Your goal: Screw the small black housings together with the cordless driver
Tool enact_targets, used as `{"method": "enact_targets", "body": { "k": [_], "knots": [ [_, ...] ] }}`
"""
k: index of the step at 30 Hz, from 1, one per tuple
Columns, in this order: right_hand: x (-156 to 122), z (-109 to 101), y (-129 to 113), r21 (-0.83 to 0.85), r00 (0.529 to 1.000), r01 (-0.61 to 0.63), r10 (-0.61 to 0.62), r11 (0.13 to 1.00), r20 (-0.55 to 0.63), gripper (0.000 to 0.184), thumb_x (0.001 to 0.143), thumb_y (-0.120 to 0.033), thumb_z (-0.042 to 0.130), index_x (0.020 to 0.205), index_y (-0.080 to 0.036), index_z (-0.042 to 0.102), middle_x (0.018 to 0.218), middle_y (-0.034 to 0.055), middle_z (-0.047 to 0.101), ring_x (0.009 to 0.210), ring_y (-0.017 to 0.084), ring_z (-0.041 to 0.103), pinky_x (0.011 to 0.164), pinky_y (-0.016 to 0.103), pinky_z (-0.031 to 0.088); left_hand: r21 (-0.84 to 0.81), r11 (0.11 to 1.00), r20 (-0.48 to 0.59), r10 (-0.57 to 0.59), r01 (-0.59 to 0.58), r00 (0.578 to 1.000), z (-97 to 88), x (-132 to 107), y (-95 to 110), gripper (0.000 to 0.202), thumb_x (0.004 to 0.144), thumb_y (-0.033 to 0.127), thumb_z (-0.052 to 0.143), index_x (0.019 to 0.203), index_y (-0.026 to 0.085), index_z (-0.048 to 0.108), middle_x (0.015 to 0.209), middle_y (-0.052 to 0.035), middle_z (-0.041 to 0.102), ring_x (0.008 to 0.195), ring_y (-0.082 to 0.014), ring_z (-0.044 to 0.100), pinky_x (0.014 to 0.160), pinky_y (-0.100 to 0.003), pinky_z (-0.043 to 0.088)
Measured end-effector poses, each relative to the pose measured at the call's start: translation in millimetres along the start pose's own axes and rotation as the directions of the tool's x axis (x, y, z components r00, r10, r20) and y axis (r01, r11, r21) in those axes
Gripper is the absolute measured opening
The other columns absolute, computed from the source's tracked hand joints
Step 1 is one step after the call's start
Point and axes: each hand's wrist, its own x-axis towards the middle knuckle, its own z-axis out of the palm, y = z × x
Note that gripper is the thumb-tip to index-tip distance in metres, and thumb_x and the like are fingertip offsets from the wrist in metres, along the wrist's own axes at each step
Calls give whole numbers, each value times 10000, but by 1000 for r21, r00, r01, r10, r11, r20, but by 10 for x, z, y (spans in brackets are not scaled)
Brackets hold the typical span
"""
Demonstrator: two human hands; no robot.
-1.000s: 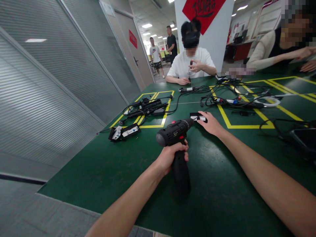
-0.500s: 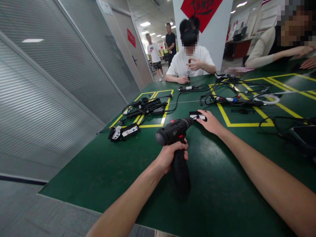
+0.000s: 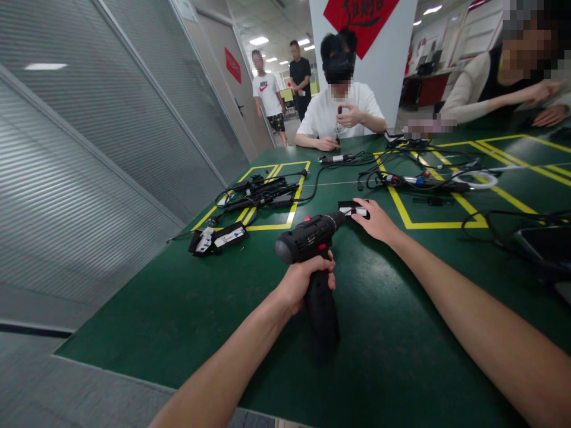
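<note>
A black cordless drill (image 3: 307,238) is in my left hand (image 3: 298,282), its fingers wrapped round the handle. The drill points away from me, and its front end is beside a small black case with a white inside (image 3: 345,206). Fingers of my right hand (image 3: 377,221) press round the right part of that case on the green table. Whether the bit touches the case, I cannot tell. Left of the drill lie two similar pieces: an open black case with white and blue parts (image 3: 229,236) and another beside it (image 3: 204,239).
Black cables and devices (image 3: 263,195) lie in a yellow-taped area at left. More cables with a white ring (image 3: 479,180) lie at right, near a dark device (image 3: 542,244). A person in a white shirt (image 3: 345,113) sits opposite; another person's sleeve (image 3: 466,80) shows at right.
The view has shifted slightly, so the table things sit a little further left. Both hands keep their hold on the drill and the case. A person in the background has walked on.
</note>
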Motion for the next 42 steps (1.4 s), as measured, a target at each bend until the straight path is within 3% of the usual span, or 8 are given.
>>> {"method": "enact_targets", "body": {
  "k": [42],
  "knots": [
    [46, 2, 59, 53, 1000, -20, 19, 998, 9, 511, 846, -345, 576, 1347, -267, 520, 1274, 98, 522, 1157, 259, 552, 1018, 412, 410, 33, 999, 19, 1, -2, 1000, -62, 19, 8, 193, 737, 205, 585, 918, 148, 549, 764, 4, 518, 526, -96, 535, 569, -266, 431]
  ]
}}
